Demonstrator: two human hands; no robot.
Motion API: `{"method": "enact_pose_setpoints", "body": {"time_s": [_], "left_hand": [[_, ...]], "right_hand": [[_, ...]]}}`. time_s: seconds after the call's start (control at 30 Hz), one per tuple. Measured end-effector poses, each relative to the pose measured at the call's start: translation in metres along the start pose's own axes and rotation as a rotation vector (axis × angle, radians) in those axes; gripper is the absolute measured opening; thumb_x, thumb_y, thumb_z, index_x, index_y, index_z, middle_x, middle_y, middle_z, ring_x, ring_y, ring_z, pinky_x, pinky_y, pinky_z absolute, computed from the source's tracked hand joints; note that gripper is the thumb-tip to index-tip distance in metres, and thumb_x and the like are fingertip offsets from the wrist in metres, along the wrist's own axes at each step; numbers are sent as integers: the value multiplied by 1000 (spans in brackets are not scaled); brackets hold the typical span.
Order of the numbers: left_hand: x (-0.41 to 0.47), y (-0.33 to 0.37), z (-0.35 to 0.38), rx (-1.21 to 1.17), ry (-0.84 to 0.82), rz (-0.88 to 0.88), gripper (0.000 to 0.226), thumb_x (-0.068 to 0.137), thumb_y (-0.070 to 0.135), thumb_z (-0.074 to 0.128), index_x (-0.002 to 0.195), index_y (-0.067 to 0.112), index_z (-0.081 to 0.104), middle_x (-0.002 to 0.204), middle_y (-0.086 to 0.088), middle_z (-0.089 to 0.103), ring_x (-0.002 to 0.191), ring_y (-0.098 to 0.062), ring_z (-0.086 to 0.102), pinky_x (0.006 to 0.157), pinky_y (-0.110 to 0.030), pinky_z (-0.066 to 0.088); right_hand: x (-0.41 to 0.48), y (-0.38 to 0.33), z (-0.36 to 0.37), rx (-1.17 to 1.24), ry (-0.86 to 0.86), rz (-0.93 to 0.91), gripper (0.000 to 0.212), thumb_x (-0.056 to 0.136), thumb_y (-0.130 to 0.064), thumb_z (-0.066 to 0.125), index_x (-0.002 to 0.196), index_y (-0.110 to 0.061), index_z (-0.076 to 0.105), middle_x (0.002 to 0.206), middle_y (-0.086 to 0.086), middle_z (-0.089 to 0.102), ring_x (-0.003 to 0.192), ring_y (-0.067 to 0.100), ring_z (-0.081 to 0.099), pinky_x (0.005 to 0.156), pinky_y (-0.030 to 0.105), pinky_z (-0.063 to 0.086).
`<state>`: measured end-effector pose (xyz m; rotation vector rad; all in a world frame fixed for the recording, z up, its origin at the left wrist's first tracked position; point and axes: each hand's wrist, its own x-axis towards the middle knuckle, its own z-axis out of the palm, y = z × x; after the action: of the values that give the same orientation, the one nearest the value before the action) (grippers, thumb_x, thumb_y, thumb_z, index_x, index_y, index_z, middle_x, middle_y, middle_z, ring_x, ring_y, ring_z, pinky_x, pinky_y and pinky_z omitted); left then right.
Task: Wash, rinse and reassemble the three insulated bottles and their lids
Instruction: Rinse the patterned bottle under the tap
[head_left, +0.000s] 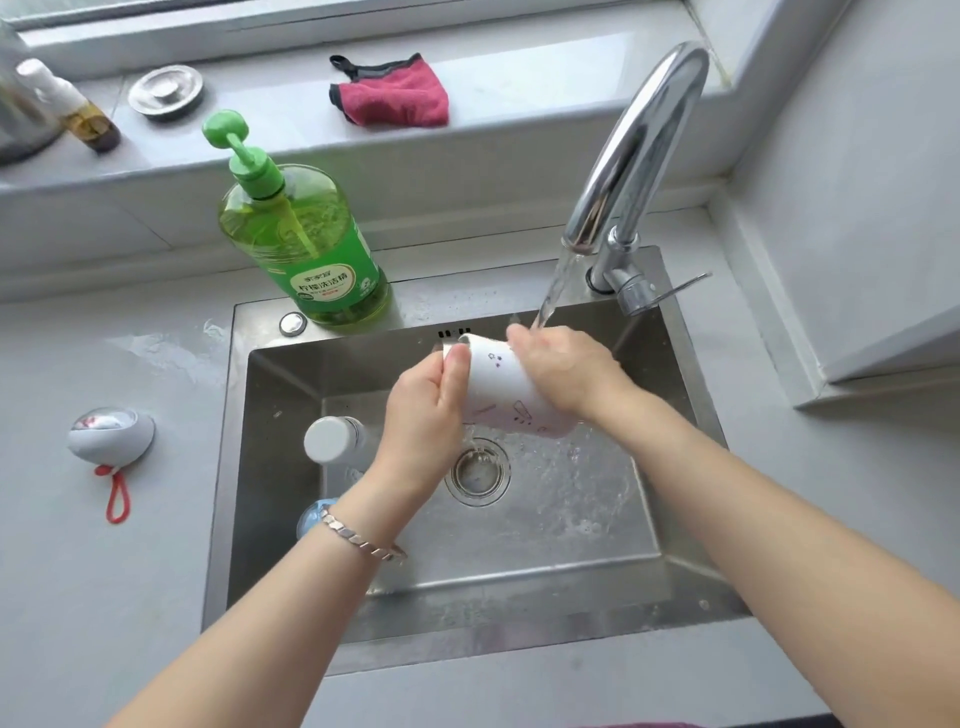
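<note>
The white bottle (506, 395) is held over the sink (519, 582), above the drain (478, 470). It is tilted, with the open mouth raised toward the back wall and the base lower, to the right. The mouth end is gripped by the left hand (426, 410): the thumb is laid along the near side up to the rim, and the other fingers are curled behind, mostly hidden. The body is clasped from above by the right hand (563, 371), fingers curled over its far side with the tips close to the mouth. The water stream (553, 291) from the faucet (639, 145) is seen landing at those fingertips. A second bottle (327, 439), white-lidded, stands by the sink's left wall. A blue item (311, 512) nearer the front-left corner is partly hidden by the left wrist and cannot be identified. A grey cap (111, 436) with a red loop lies on the counter left of the sink. A green soap bottle (301, 244) stands at the sink's back edge.
</note>
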<state>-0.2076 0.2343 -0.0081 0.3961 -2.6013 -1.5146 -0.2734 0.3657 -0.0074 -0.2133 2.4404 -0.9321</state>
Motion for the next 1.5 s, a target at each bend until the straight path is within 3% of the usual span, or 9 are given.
{"method": "enact_pose_setpoints", "body": {"time_s": [0.13,0.27,0.37,0.5,0.7,0.93,1.13,1.33,1.5], "left_hand": [[2,3,6,31,-17,38,45,100,25,39,56,15,35,55,7,36,49,-6,36,48,-16,28],[0,2,12,-18,-69,96,43,95,36,39,57,15,40,54,7,39,50,-3,39,48,-15,29],[2,-1,4,-64,5,130,53,91,41,36,66,-3,50,59,-1,44,56,-7,37,50,-18,29],[3,-3,2,-130,-7,64,45,96,30,40,72,-5,54,64,-3,48,57,-5,40,51,-18,33],[9,-5,11,-439,-214,-539,36,100,36,36,106,7,56,95,-11,66,76,-15,66,69,-32,57],[6,-14,9,-677,-147,-818,34,100,36,36,93,10,58,84,-9,64,76,-20,62,76,-39,51],[8,-16,9,-743,-139,-880,20,98,21,45,105,6,56,89,-9,62,81,-22,60,84,-45,49],[20,-6,18,-718,-138,-762,40,93,14,54,132,11,45,128,-10,53,119,-25,52,82,-42,53],[15,14,30,-587,-358,-670,28,98,33,44,115,17,59,97,-5,62,87,-21,58,79,-37,54]], "right_hand": [[-14,-4,5,-105,115,-86,38,100,-28,23,85,-12,54,106,17,62,100,32,54,77,35,35],[-17,-10,1,-112,129,-123,43,98,-45,26,91,-20,60,95,6,64,92,27,56,80,34,39],[-17,13,-16,468,-114,167,43,92,-53,40,78,-19,63,73,3,65,74,23,62,66,29,49],[-28,33,-3,1106,-227,246,36,88,-47,50,106,-18,61,89,9,67,78,23,66,63,35,59],[-26,29,13,456,282,-38,57,61,-55,68,108,-28,52,110,-1,54,99,12,54,82,25,45],[-17,6,19,363,227,-106,79,59,-39,85,126,-18,49,120,-6,51,110,8,50,90,17,37],[-12,15,11,392,224,-83,61,56,-38,86,106,-22,56,104,-7,60,94,8,57,78,16,44],[-19,57,-7,614,232,-22,59,60,-21,85,109,-23,51,106,-5,61,103,16,60,84,28,52],[-37,87,-7,994,141,-13,67,47,-36,76,108,-22,54,106,1,62,98,17,61,70,26,54]]}}
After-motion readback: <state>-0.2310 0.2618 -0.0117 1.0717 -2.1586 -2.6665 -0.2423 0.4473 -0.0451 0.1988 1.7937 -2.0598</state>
